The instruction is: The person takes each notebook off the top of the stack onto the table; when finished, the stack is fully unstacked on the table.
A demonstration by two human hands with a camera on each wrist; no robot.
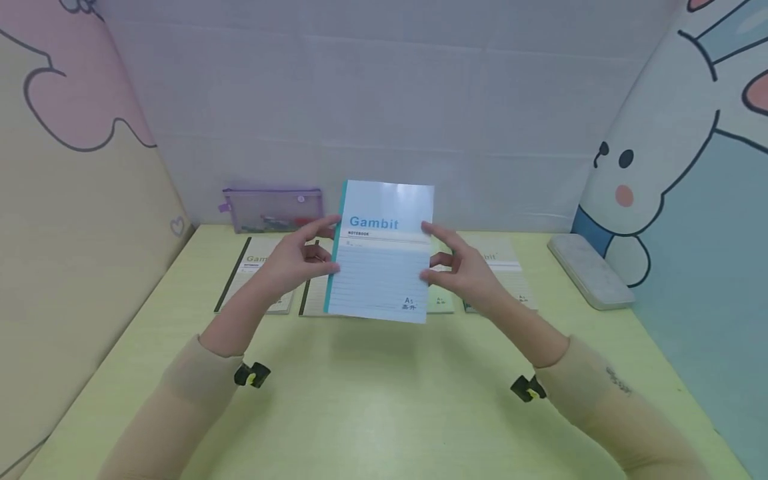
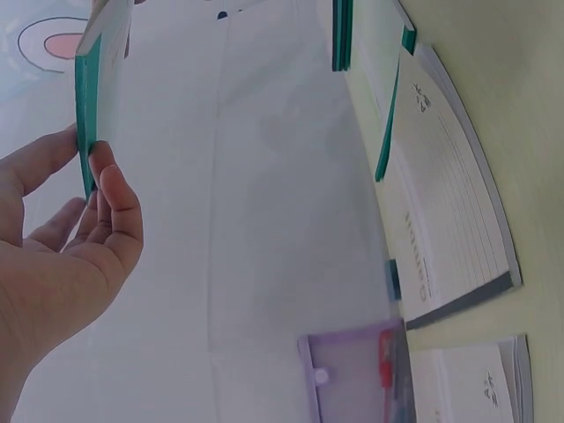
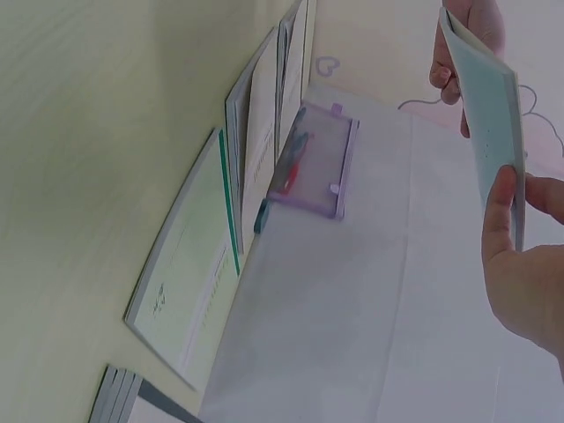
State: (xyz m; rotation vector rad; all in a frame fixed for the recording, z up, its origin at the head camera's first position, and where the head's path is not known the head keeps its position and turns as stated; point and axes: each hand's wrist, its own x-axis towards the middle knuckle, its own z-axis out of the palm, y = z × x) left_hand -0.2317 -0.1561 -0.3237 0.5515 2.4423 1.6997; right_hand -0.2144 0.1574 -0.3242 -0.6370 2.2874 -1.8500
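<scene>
A pale blue Gambit notebook [image 1: 381, 280] with a teal spine is held upright above the table, its front cover towards the head camera. My left hand [image 1: 294, 260] pinches its spine edge between thumb and fingers. On the opposite edge, my right hand [image 1: 471, 270] grips it the same way, with the thumb [image 3: 500, 207] flat on one cover in the right wrist view. Behind it more notebooks lie in a row: a dark-spined one [image 1: 258, 267] at left, another dark-spined one [image 1: 312, 300], a pale green one [image 1: 443, 301] partly hidden, and a pile [image 1: 510, 273] at right.
A see-through purple zip pouch [image 1: 276, 212] with pens inside leans on the back wall, behind the left notebooks. Near the right wall lies a long pale grey case [image 1: 591, 270]. Printed side walls border the light wooden table [image 1: 384, 413].
</scene>
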